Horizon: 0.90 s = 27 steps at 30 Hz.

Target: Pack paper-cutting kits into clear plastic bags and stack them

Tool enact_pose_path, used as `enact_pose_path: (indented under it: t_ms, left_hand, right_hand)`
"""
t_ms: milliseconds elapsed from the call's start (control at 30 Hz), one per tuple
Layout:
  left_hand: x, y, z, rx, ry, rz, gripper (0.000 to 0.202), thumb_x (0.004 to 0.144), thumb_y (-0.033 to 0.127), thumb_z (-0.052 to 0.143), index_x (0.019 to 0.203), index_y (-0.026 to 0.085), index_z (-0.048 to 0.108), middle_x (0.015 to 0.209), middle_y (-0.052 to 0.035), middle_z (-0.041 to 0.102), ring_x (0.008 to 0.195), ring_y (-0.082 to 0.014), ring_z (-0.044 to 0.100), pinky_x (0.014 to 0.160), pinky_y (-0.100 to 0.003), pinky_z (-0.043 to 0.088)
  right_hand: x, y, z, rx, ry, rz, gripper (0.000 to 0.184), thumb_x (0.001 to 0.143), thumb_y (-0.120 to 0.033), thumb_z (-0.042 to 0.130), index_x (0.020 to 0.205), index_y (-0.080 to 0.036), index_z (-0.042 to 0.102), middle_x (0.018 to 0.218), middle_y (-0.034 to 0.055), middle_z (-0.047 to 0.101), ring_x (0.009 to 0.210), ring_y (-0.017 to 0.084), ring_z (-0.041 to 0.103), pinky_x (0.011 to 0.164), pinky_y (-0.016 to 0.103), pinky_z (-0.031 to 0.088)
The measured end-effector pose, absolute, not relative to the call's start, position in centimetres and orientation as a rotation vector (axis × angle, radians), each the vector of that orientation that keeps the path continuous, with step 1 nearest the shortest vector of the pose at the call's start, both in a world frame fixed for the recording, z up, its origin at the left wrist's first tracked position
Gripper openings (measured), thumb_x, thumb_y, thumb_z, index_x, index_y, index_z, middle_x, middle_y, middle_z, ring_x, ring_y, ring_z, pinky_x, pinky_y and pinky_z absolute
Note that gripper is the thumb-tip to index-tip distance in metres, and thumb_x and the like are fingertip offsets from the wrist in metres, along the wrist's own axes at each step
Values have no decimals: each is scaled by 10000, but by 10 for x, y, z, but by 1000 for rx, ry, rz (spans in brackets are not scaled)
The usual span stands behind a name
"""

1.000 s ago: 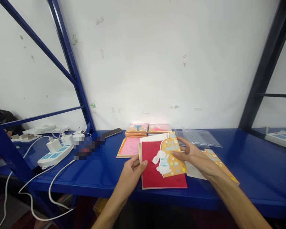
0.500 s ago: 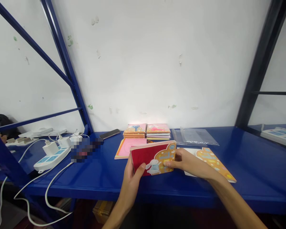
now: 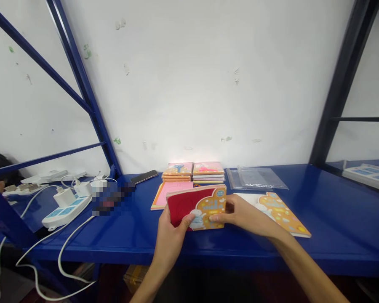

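Observation:
Both hands hold a stack of cards (image 3: 197, 206), red with an orange rabbit-print piece in front, stood on edge on the blue shelf (image 3: 139, 235). My left hand (image 3: 173, 225) grips its left end, thumb across the front. My right hand (image 3: 240, 212) pinches the right end, fingers closed on it. An orange patterned card (image 3: 279, 212) lies flat just right of my right hand. A pink card (image 3: 164, 195) lies flat behind the stack.
Two piles of small books (image 3: 194, 171) sit against the white wall, with clear plastic sleeves (image 3: 255, 179) to their right. A black phone (image 3: 143, 176), white power strips (image 3: 66, 204) with chargers and trailing cables lie at the left. Blue rack posts stand on both sides.
The cards lay flat and fanned a second ago; both hands have since gathered them, tipped them up on edge and shifted them slightly left.

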State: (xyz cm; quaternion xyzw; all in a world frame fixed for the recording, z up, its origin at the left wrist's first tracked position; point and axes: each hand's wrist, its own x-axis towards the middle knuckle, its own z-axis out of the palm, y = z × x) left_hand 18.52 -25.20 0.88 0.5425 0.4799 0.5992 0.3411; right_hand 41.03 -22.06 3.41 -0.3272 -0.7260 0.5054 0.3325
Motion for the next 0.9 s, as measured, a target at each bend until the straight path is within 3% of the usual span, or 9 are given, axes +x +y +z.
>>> enact_pose_path:
  t_ms: [167, 333, 500, 633, 733, 833, 900]
  left_hand:
    - [159, -245, 23, 1162, 1149, 1757, 603, 720, 386, 894, 1226, 146, 670, 1183, -125, 770, 1043, -297, 744, 910, -399, 606]
    - [139, -243, 42, 980, 989, 1833, 575, 714, 283, 913, 1224, 164, 676, 1212, -101, 765, 1101, -269, 733, 964, -370, 601]
    - [135, -245, 46, 924, 976, 1815, 573, 680, 256, 932, 1193, 158, 696, 1148, -102, 787, 1030, -270, 761, 933, -371, 626]
    - [139, -246, 44, 909, 973, 1748, 605, 684, 241, 926, 1234, 161, 687, 1180, -118, 779, 983, -272, 776, 880, -370, 650]
    - [142, -245, 46, 902, 973, 1712, 621, 682, 223, 923, 1254, 165, 687, 1178, -123, 781, 938, -273, 786, 854, -377, 660]
    - [143, -242, 49, 912, 978, 1703, 616, 672, 211, 926, 1242, 163, 696, 1124, -120, 795, 899, -272, 791, 848, -387, 662]
    - [143, -240, 51, 920, 983, 1695, 616, 662, 207, 931, 1231, 158, 701, 1089, -115, 802, 875, -268, 792, 836, -386, 664]
  right_hand:
    - [420, -212, 30, -984, -1931, 1087, 399, 803, -399, 807, 1167, -262, 719, 1140, 51, 768, 1089, 272, 706, 1007, 410, 519]
    - [428, -202, 21, -1139, -1891, 872, 231, 937, -399, 634, 1096, -259, 726, 1101, 63, 772, 1056, 270, 712, 944, 425, 525]
    - [427, -201, 20, -1195, -1850, 711, 205, 948, -417, 606, 1003, -267, 734, 1079, 55, 786, 1029, 279, 721, 935, 433, 535]
    - [456, -199, 28, -1359, -1767, 459, 269, 966, -470, 553, 1044, -292, 738, 1148, 36, 777, 1087, 289, 711, 983, 420, 524]
    - [498, -183, 30, -1767, -1620, 138, 364, 967, -519, 502, 1144, -296, 728, 1240, 40, 752, 1159, 305, 686, 1028, 413, 497]
    - [542, -157, 27, -2046, -1415, 71, 582, 972, -557, 437, 1267, -116, 676, 1236, 268, 712, 1192, 473, 640, 1007, 607, 460]
    - [565, -139, 23, -2205, -1305, 132, 660, 926, -621, 485, 1119, -37, 726, 1133, 384, 698, 1137, 561, 637, 925, 694, 461]
